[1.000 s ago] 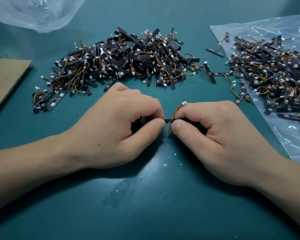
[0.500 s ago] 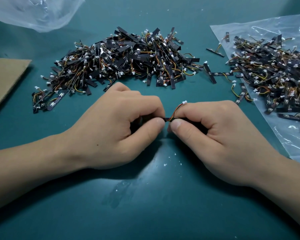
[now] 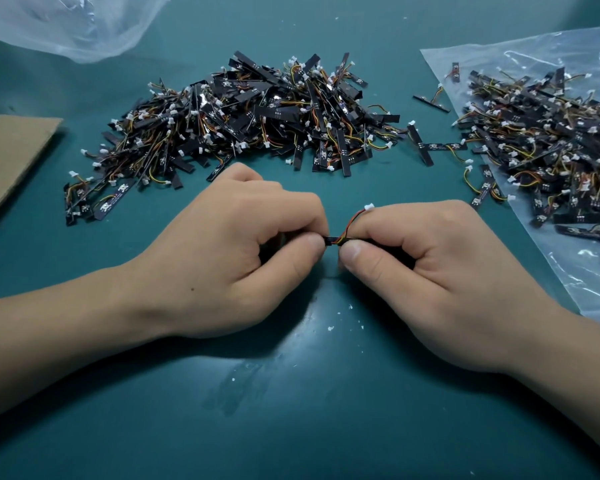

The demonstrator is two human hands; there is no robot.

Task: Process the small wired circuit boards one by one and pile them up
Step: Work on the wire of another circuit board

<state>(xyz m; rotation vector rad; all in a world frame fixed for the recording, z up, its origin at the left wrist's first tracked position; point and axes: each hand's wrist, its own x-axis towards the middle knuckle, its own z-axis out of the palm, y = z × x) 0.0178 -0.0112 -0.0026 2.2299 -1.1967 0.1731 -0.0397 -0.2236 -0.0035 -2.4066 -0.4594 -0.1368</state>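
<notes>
Between the 2 hands, low over the counter (image 3: 291,417), 1 small board (image 3: 331,241) is pinched at each end, the left hand (image 3: 243,258) and right hand (image 3: 430,271) both curled tight. Its wires (image 3: 351,224) loop up beside the right hand; a hard twist could tear them off. Since 1 second ago, nothing has visibly shifted.

The single camera sits on the person's head and looks forward and down on the green table (image 3: 291,427). It is close: the left hand (image 3: 229,258) and the right hand (image 3: 440,271), pinching one circuit board (image 3: 331,241), fill the middle.
</notes>
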